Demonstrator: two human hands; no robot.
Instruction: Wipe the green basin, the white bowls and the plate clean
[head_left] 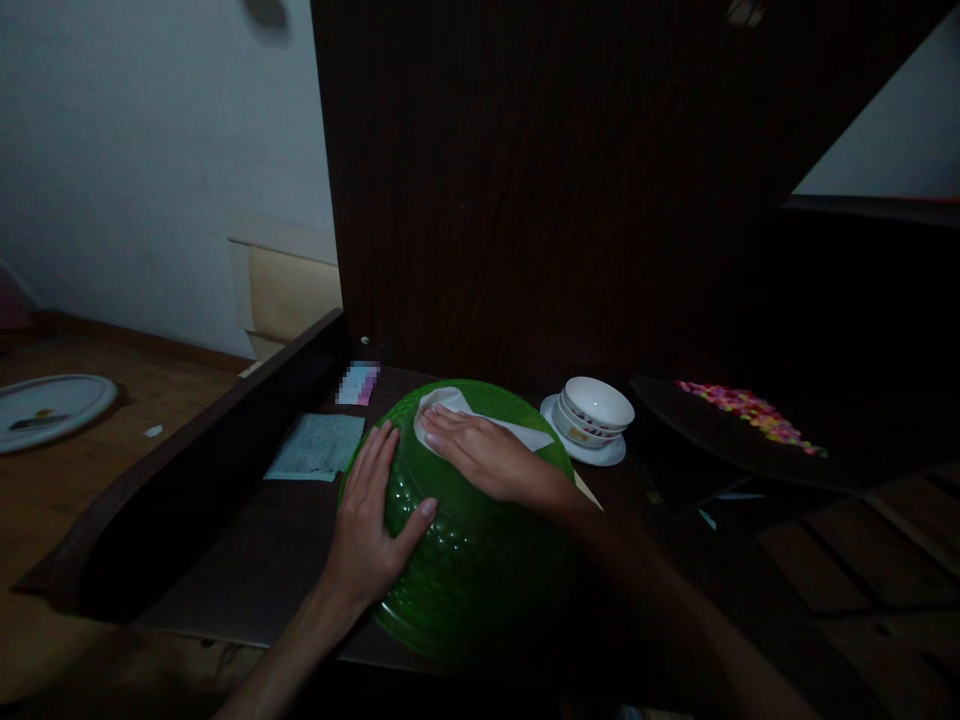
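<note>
**A:** What is at the centre?

**B:** A green basin [480, 590], seemingly upside down, on a dark wooden counter [232, 590], its lower rim near the near edge. Treat its middle as a clock's centre. Towards 12 lies a white sheet [521, 431], cloth or paper, I cannot tell which.

**A:** And the hands?

**B:** The right hand [484, 452] comes in from 4 o'clock, its fingers laid flat over the sheet, pressing rather than pinching. The left hand [369, 530] rests at 9, fingers spread along the curved side, gripping nothing.

**A:** It sounds like wiping. How is that done well?

**B:** I'd let the left palm brace the basin against sliding and spread the right-hand pressure evenly, so the sheet doesn't bunch. The bumpy sides probably need slower strokes than the smooth part.

**A:** Anything to avoid nearby?

**B:** At 2, close by, white bowls [596, 408] stand stacked on a plate [602, 456]; I'd mind the right elbow. At 10 lies a blue-green towel [315, 447].
</note>
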